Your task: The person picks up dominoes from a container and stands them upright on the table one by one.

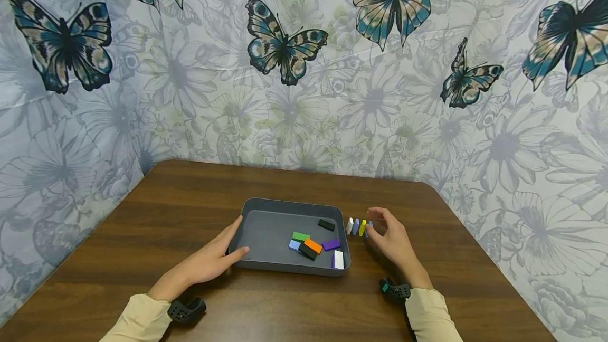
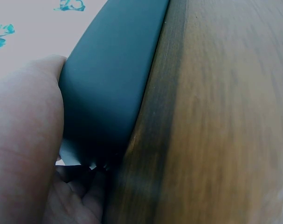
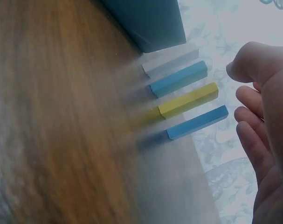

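My left hand [image 1: 209, 260] rests at the left end of a dark grey tray [image 1: 266, 265], its fingers extended along the side wall and its thumb over the front rim. In the left wrist view the thumb lies against the tray wall [image 2: 108, 70]. My right hand [image 1: 391, 239] hovers at the right end of a short row of upright domino blocks, thumb and fingers apart with nothing between them. From the tray outward the row runs white [image 3: 171, 63], blue [image 3: 178, 79], yellow [image 3: 188, 101] and blue [image 3: 197, 122], with small gaps.
Inside the tray lie loose blocks: black [image 1: 326, 224], green [image 1: 301, 236], orange [image 1: 313, 245], purple [image 1: 331, 245], white [image 1: 339, 259] and light blue [image 1: 294, 245], some overlapping. The brown wooden table [image 1: 190, 194] meets a butterfly-patterned backdrop [image 1: 294, 120] behind.
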Available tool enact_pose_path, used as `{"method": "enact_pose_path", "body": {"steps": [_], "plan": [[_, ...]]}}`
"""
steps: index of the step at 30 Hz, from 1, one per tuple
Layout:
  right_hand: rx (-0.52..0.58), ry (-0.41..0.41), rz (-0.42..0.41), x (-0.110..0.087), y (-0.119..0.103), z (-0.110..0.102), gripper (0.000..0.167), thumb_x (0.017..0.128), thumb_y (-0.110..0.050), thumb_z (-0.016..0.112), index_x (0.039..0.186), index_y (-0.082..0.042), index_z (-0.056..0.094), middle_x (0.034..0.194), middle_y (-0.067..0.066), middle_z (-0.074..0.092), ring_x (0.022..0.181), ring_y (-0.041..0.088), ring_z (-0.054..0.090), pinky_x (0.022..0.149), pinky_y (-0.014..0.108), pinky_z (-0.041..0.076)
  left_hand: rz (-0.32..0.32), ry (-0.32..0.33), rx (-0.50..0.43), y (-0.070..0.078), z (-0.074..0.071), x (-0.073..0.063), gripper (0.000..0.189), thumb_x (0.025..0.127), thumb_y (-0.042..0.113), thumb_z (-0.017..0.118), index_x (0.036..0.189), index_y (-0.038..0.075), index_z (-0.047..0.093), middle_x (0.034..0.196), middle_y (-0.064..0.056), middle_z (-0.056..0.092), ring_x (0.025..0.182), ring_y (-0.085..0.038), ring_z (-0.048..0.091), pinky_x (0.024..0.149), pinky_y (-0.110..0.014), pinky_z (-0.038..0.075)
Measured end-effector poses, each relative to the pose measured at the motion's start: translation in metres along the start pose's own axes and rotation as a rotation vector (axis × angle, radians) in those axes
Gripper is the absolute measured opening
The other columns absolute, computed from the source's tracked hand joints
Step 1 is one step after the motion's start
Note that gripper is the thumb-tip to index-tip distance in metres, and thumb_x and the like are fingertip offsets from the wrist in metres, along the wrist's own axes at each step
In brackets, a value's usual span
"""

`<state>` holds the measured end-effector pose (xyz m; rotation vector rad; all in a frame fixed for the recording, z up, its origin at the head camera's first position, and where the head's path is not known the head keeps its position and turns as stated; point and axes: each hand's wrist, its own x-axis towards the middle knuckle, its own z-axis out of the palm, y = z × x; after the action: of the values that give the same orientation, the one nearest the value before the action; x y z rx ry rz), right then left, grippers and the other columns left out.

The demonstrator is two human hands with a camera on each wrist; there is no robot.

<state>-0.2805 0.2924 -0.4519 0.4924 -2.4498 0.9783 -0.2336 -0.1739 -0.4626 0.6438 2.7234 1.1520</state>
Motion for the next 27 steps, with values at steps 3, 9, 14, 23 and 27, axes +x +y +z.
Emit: {"method": "enact_pose_path", "body": {"steps": [3, 9, 14, 23, 27], "plan": [[-0.009, 0.007, -0.013, 0.001, -0.003, -0.001, 0.041, 0.091, 0.0, 0.075, 0.13, 0.0, 0.06, 0.127, 0.017, 0.068, 0.116, 0.036, 0.068, 0.099, 0.052, 0.053, 0.007, 0.002, 0.002, 0.0, 0.0, 0.0, 0.089, 0.107, 0.051, 0.051, 0.167, 0.009, 0.001, 0.173, -0.019, 0.003, 0.157, -0.044, 0.011, 0.119, -0.068, 0.022], [-0.035, 0.032, -0.053, 0.001, -0.008, 0.0, 0.041, 0.089, 0.002, 0.076, 0.127, 0.0, 0.062, 0.125, 0.016, 0.07, 0.114, 0.034, 0.068, 0.098, 0.049, 0.053, 0.003, -0.004, -0.006, -0.002, -0.001, 0.0, 0.089, 0.107, 0.051, 0.051, 0.167, 0.011, 0.0, 0.173, -0.018, 0.002, 0.157, -0.044, 0.01, 0.119, -0.068, 0.021], [-0.051, 0.052, -0.077, 0.002, -0.013, 0.0, 0.041, 0.088, 0.001, 0.077, 0.126, -0.001, 0.063, 0.124, 0.013, 0.071, 0.114, 0.032, 0.069, 0.097, 0.047, 0.052, 0.005, -0.004, -0.01, -0.002, -0.001, 0.0, 0.089, 0.107, 0.051, 0.051, 0.167, 0.01, 0.001, 0.173, -0.018, 0.003, 0.157, -0.044, 0.01, 0.119, -0.068, 0.021], [-0.038, 0.051, -0.107, 0.003, -0.02, 0.002, 0.038, 0.088, 0.002, 0.078, 0.124, -0.001, 0.065, 0.122, 0.013, 0.071, 0.112, 0.032, 0.07, 0.096, 0.045, 0.054, 0.007, -0.005, -0.011, -0.002, -0.002, 0.0, 0.088, 0.107, 0.051, 0.051, 0.167, 0.011, 0.001, 0.173, -0.019, 0.003, 0.157, -0.045, 0.01, 0.118, -0.069, 0.021], [-0.035, 0.048, -0.121, 0.003, -0.023, 0.003, 0.038, 0.088, 0.002, 0.078, 0.124, -0.001, 0.065, 0.121, 0.013, 0.071, 0.111, 0.031, 0.07, 0.096, 0.044, 0.054, 0.012, -0.003, -0.007, -0.002, -0.001, 0.0, 0.088, 0.107, 0.051, 0.051, 0.167, 0.01, 0.001, 0.173, -0.018, 0.003, 0.157, -0.045, 0.01, 0.119, -0.069, 0.021]]}}
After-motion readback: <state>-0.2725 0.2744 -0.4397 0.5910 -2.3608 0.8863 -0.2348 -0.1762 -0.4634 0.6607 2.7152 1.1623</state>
